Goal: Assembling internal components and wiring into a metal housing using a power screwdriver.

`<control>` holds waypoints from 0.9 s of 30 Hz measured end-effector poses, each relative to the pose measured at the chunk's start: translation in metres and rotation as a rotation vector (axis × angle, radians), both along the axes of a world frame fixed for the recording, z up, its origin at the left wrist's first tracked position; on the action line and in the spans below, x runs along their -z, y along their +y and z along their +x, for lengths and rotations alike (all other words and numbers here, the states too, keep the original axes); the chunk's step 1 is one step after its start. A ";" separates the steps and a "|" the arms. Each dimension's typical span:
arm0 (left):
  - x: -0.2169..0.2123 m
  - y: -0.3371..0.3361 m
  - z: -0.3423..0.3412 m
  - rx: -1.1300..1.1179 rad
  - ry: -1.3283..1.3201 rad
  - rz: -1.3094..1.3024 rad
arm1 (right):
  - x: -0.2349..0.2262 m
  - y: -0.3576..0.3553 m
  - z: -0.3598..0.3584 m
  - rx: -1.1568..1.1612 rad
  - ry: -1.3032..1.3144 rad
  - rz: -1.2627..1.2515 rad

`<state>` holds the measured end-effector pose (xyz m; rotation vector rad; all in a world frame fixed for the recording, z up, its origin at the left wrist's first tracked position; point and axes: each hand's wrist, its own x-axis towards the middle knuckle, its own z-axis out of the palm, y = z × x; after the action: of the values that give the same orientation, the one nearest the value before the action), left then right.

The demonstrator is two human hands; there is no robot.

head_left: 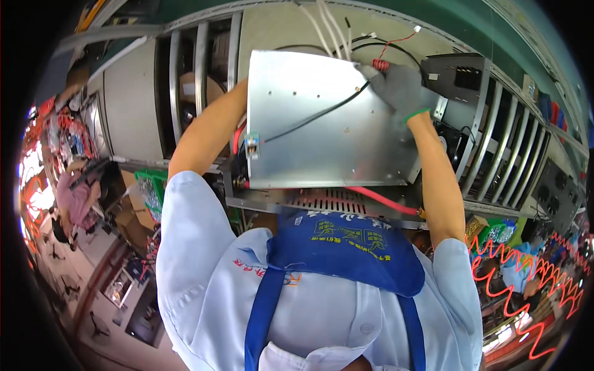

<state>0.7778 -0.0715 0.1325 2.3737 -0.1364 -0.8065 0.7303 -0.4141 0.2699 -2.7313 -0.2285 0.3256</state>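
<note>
Overhead, I hold a flat rectangular sheet-metal cover panel of bare silver steel (325,123) up against the open grey appliance chassis (130,99). My right hand (396,86), in a grey knit glove with a green cuff, lies on the panel's upper right corner; its fingers curl over the edge beside a small coil of red wire (380,64). Whether they pinch that coil or only the panel edge, I cannot tell.

My left hand is hidden behind the panel's left edge; only the bare forearm (204,130) shows, reaching up to that side. Its grip cannot be judged.

A thin black cable (315,116) runs diagonally across the panel's face from a small blue-and-white connector (252,147) at the left edge up toward the right hand. Below the panel lies a perforated metal grille (325,201), and a thick red cable (380,201) passes along the panel's lower edge toward the right. A black box-shaped module (455,77) sits just beside the right hand, touching the panel's upper right corner. White wires (325,28) hang across the chassis above the panel. I wear a blue apron (343,247) over a pale blue shirt (204,272).
</note>
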 end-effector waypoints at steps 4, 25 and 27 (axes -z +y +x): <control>-0.012 0.043 0.000 -0.167 0.200 -0.821 | 0.019 0.009 0.018 -0.061 0.101 -0.122; -0.053 0.015 -0.066 -0.812 0.327 -0.241 | 0.013 0.016 0.001 -0.252 0.491 -0.190; -0.071 -0.002 -0.062 -0.838 0.465 -0.353 | 0.019 0.013 -0.003 -0.246 0.488 -0.198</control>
<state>0.7160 -0.0734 0.2032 1.6150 0.7861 -0.7868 0.7277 -0.4015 0.2513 -2.7067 -0.4121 1.1159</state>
